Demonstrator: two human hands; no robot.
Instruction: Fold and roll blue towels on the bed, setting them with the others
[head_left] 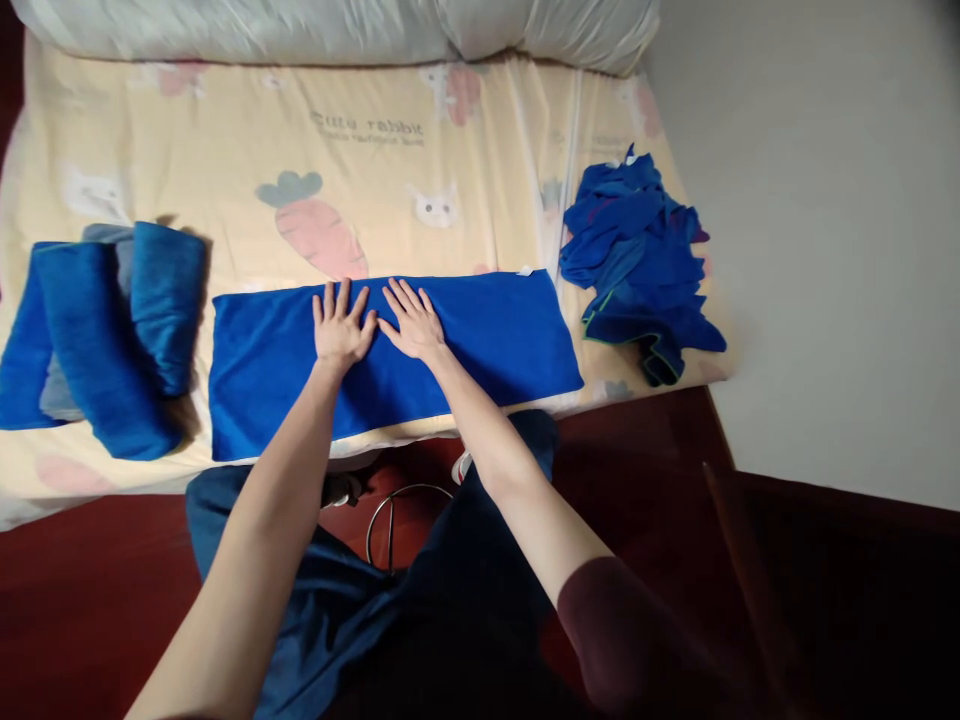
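A blue towel (495, 340) lies spread in a long rectangle near the front edge of the bed, with a small white tag at its far right edge. My left hand (342, 325) presses flat on its middle, fingers spread. Close beside it, my right hand (412, 318) also lies flat on the cloth, fingers apart and pointing away from me. The two thumbs nearly meet. Neither hand grips the fabric. To the left rest several folded towels (97, 340), blue and grey, overlapping one another. A crumpled heap of blue cloths (634, 250), some with green edging, sits to the right.
The bed sheet (480, 150) is pale yellow with carrot and rabbit prints. A rolled white quilt (337, 28) runs along the far side. A pale wall (825, 250) stands at the right. My knees are against the bed's front, above a dark red floor (630, 480).
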